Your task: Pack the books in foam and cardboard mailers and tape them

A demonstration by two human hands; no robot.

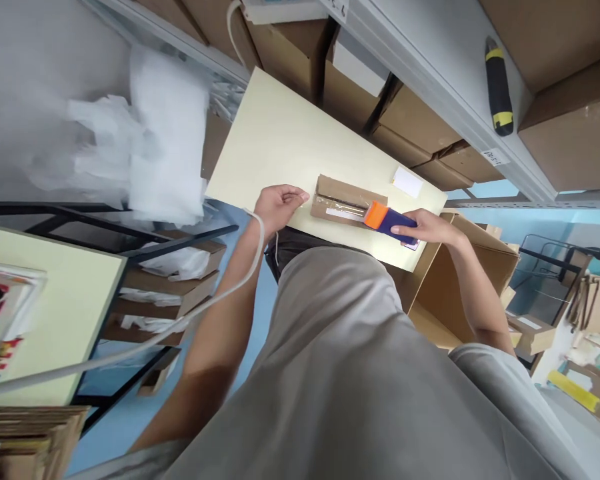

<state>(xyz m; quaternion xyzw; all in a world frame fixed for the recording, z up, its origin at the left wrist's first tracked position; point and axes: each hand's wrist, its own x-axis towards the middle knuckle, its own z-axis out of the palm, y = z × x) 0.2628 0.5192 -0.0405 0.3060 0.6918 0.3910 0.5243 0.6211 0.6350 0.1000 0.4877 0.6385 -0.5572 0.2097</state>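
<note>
A small brown cardboard box (pixel 351 190) lies on the pale yellow tabletop (pixel 280 140), with shiny clear tape across its upper side. My right hand (pixel 423 227) is closed around a tape dispenser (pixel 393 223), dark blue with an orange front end. That orange end rests over the right part of the box. Just left of the box is my left hand (pixel 283 203), apart from it, thumb and fingertips drawn together. Whether something thin sits between those fingertips is too small to make out.
A white paper (pixel 407 182) lies near the table's back edge. Cardboard boxes (pixel 413 120) line the shelf behind. A utility knife (pixel 499 87) lies on the shelf's grey ledge. Below right stands an open carton (pixel 450 287). A white cable (pixel 200 313) crosses my left forearm.
</note>
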